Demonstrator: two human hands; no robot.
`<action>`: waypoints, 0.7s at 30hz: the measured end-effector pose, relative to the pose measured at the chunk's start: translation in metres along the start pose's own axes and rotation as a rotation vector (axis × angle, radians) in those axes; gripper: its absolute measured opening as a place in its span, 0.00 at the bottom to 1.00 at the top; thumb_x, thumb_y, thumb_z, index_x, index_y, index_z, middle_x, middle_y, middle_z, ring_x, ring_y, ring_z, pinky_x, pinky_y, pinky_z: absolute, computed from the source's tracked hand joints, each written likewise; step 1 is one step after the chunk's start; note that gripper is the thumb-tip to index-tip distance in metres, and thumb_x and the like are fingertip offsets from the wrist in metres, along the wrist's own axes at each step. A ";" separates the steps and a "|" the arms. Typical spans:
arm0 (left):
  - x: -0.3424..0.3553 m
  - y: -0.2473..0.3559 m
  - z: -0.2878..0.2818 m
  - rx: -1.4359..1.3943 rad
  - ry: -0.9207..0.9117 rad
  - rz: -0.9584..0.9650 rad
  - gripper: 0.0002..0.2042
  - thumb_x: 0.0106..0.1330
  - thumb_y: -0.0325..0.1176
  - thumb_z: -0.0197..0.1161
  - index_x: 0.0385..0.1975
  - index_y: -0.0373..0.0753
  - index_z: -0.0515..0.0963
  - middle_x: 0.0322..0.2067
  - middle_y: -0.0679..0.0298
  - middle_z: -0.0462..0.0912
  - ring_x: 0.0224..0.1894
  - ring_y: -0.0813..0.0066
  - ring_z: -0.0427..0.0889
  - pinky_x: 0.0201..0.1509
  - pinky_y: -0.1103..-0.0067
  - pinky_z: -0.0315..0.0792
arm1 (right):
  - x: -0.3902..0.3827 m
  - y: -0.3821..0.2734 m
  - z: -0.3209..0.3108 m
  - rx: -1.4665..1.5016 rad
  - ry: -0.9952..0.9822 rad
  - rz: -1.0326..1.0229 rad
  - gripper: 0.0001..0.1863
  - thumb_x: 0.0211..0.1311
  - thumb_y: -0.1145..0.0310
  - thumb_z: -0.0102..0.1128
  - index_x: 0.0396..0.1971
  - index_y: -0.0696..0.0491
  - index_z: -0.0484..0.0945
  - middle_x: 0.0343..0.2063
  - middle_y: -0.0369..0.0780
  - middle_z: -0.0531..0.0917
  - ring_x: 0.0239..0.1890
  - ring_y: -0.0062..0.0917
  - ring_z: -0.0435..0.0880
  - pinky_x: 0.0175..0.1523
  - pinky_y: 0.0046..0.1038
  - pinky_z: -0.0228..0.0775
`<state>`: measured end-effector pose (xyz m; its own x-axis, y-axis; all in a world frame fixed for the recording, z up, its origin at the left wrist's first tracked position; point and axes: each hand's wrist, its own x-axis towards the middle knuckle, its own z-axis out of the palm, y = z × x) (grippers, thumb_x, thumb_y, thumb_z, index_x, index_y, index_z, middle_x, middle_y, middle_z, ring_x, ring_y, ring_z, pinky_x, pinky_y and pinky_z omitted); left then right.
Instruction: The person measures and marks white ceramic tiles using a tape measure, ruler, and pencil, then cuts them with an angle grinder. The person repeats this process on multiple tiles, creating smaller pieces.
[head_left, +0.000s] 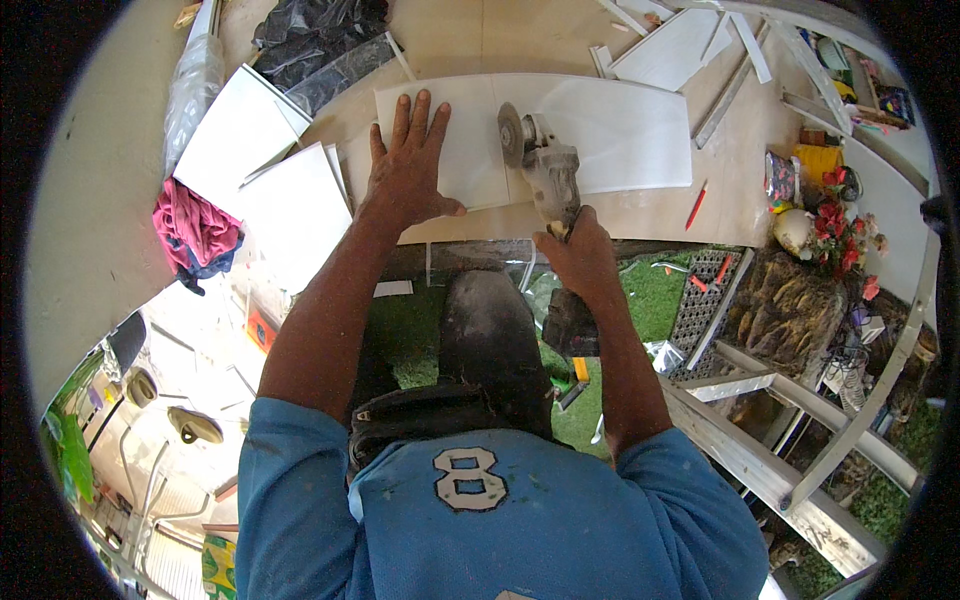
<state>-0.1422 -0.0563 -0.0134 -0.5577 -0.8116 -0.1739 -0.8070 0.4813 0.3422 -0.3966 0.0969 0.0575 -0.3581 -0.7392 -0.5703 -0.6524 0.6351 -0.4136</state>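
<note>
A long white panel [620, 140] lies along the front of a pale wooden work board [480, 40], with a thin line across it left of the grinder's body. My left hand [405, 170] presses on the panel's left part, fingers spread. My right hand [580, 250] grips a dusty cordless angle grinder [553, 170], its battery hanging below the board's front edge. The grinder's disc [512, 134] is over the panel near that line; I cannot tell whether it touches. A red pencil [697, 204] lies on the board, right of the panel's lower corner.
Loose white sheets [290, 210], pink cloth [196, 220] and black plastic [315, 25] lie left and behind. Offcuts [670, 50] are at back right, artificial flowers [832, 220] at right. An aluminium ladder [740, 460] stands lower right. A perforated metal strip [695, 310] is below the board on green turf [645, 300].
</note>
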 end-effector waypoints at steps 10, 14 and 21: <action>0.000 0.001 -0.003 -0.002 -0.033 -0.021 0.81 0.31 0.63 0.92 0.89 0.48 0.44 0.89 0.51 0.34 0.89 0.42 0.35 0.82 0.29 0.47 | 0.014 -0.005 0.000 -0.050 0.022 -0.058 0.36 0.60 0.52 0.78 0.50 0.67 0.70 0.41 0.65 0.88 0.47 0.63 0.90 0.56 0.57 0.82; 0.000 0.002 -0.003 -0.020 -0.023 -0.022 0.82 0.31 0.63 0.92 0.89 0.48 0.44 0.89 0.52 0.34 0.90 0.42 0.35 0.82 0.28 0.46 | 0.020 -0.002 0.001 -0.019 -0.012 -0.038 0.37 0.60 0.51 0.78 0.51 0.67 0.70 0.41 0.65 0.88 0.48 0.64 0.90 0.56 0.57 0.82; -0.001 0.001 -0.003 -0.034 -0.018 -0.019 0.81 0.31 0.62 0.92 0.89 0.49 0.43 0.89 0.52 0.35 0.90 0.43 0.35 0.82 0.29 0.45 | 0.028 -0.005 0.001 0.005 -0.022 -0.023 0.37 0.60 0.51 0.77 0.51 0.68 0.70 0.42 0.67 0.87 0.49 0.65 0.89 0.57 0.58 0.82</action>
<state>-0.1417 -0.0561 -0.0106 -0.5464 -0.8139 -0.1974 -0.8104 0.4543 0.3700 -0.4028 0.0735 0.0427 -0.3282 -0.7489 -0.5756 -0.6572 0.6188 -0.4303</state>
